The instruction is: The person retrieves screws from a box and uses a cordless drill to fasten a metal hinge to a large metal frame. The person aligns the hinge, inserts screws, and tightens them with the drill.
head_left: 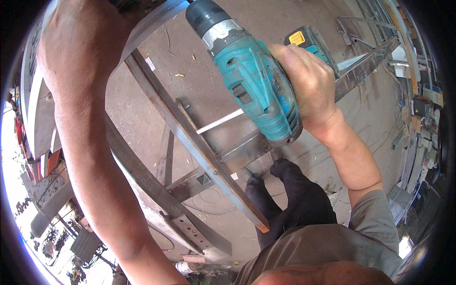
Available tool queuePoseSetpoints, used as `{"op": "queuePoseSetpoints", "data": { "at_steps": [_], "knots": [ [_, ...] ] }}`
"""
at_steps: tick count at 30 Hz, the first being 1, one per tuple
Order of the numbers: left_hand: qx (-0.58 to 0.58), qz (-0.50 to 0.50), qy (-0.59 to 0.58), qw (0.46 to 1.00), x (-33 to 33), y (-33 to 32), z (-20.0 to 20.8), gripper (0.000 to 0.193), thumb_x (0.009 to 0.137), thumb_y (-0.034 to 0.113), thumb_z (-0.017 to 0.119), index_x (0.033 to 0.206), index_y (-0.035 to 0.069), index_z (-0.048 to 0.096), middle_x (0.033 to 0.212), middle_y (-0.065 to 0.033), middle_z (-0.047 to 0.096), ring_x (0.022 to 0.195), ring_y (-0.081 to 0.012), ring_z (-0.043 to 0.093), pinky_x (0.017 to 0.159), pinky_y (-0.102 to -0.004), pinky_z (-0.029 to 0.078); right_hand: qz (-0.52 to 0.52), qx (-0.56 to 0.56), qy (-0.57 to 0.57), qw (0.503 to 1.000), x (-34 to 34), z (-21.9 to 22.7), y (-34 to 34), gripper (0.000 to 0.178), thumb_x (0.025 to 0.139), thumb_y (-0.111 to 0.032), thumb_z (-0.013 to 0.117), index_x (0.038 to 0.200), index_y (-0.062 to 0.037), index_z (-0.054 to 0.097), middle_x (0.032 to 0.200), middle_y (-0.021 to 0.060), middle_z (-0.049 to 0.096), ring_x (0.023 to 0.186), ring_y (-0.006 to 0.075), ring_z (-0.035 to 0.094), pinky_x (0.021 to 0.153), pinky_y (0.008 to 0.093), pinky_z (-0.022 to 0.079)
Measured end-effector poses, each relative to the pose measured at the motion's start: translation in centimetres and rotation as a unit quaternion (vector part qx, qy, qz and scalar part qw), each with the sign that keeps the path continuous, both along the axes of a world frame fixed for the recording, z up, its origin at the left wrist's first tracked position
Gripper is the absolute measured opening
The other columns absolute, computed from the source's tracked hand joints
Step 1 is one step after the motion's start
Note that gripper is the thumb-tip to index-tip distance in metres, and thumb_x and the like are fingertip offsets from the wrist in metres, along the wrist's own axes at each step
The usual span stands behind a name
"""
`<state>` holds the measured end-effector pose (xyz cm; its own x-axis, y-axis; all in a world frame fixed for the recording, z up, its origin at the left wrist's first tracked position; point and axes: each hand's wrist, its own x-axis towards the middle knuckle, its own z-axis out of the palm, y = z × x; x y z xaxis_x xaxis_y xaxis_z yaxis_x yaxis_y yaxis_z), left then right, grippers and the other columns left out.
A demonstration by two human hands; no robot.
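Observation:
My right hand [308, 85] is closed around the grip of a teal and black cordless drill [256, 88]. The drill points up and to the left, and its black chuck [207, 18] sits near the top edge of the view. Below the grip shows a dark battery pack [311, 45] with a yellow latch. My left hand [85, 42] is raised at the upper left, beside a grey metal bar [154, 23]. Its fingers run out of sight, so I cannot see what they touch. The drill's tip is cut off by the frame edge.
A long square steel tube [190, 142] slants below the drill, joined to a frame of other steel bars. A plate with holes [192, 232] stands at the lower left. Cables lie on the concrete floor [209, 80]. Racks and metal stock [420, 156] line the right side.

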<state>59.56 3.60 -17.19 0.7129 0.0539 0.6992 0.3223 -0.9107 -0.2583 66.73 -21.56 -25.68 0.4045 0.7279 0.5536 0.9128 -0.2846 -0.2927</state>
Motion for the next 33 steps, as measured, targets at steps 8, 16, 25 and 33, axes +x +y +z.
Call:
{"op": "queuePoseSetpoints", "data": {
  "at_steps": [8, 16, 25, 33],
  "knots": [
    [0.002, 0.007, -0.012, 1.000, -0.2, -0.9, -0.1, 0.046, 0.070, 0.005, 0.083, 0.110, 0.004, 0.061, 0.104, -0.0163, 0.066, 0.103, -0.0353, 0.066, 0.090, -0.0433, 0.052, -0.010, -0.019, -0.037, 0.999, 0.4, -0.3, 0.0, 0.028, 0.080, -0.014, 0.076, 0.106, -0.0089, 0.066, 0.073, 0.0049, 0.063, 0.065, 0.0246, 0.068, 0.058, 0.0372, 0.054],
    [-0.030, 0.086, 0.001, 0.996, 0.5, -2.8, 0.5, 0.049, 0.069, 0.005, 0.085, 0.112, 0.005, 0.062, 0.106, -0.0163, 0.067, 0.104, -0.0353, 0.067, 0.091, -0.0428, 0.053, -0.001, -0.003, -0.042, 0.999, 0.7, -0.4, 0.1, 0.026, 0.080, -0.012, 0.075, 0.103, -0.0087, 0.065, 0.073, 0.0049, 0.062, 0.066, 0.0247, 0.068, 0.058, 0.0374, 0.053],
    [0.009, 0.004, -0.021, 1.000, -0.2, -1.9, 0.3, 0.045, 0.071, 0.006, 0.085, 0.108, 0.005, 0.061, 0.107, -0.0150, 0.066, 0.103, -0.0324, 0.067, 0.092, -0.0410, 0.053, -0.006, -0.004, -0.032, 0.999, 0.6, -0.3, 0.1, 0.024, 0.079, -0.014, 0.076, 0.100, -0.0088, 0.065, 0.072, 0.0052, 0.061, 0.065, 0.0255, 0.067, 0.058, 0.0382, 0.053],
    [-0.020, 0.058, -0.002, 0.998, 0.2, -2.6, 0.3, 0.046, 0.070, 0.008, 0.087, 0.107, 0.004, 0.061, 0.106, -0.0152, 0.066, 0.102, -0.0320, 0.067, 0.091, -0.0408, 0.053, -0.008, -0.008, -0.014, 1.000, 0.4, -0.2, 0.1, 0.025, 0.079, -0.015, 0.076, 0.100, -0.0087, 0.065, 0.072, 0.0053, 0.061, 0.066, 0.0257, 0.067, 0.058, 0.0379, 0.053]
  ]
}}
